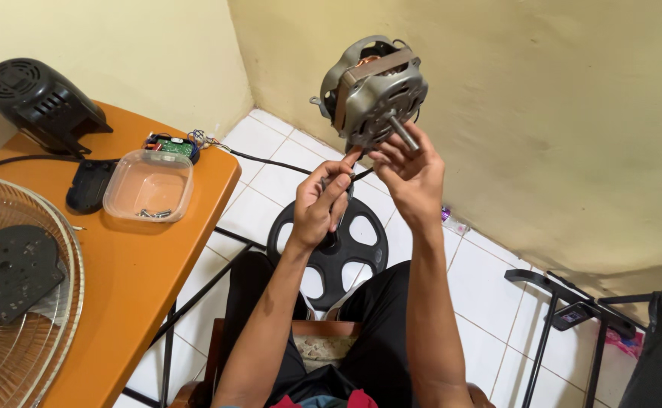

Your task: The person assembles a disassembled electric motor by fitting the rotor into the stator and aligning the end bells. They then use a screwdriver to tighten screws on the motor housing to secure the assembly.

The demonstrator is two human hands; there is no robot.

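Both hands are raised close together in front of the wall corner. The right hand (414,177) grips the underside of a grey fan motor (375,92) by the fingertips, holding it up with its steel shaft (404,134) slanting down toward the palm. The left hand (322,208) is closed around a thin screwdriver (344,198), its tip reaching the motor just beside the right fingers. Below the hands lies a black round fan base (329,249) on the tiled floor. Well to the left, an orange table (146,264) carries a clear plastic container (150,185) with screws, a black motor cover (40,102) and a wire fan guard (21,302).
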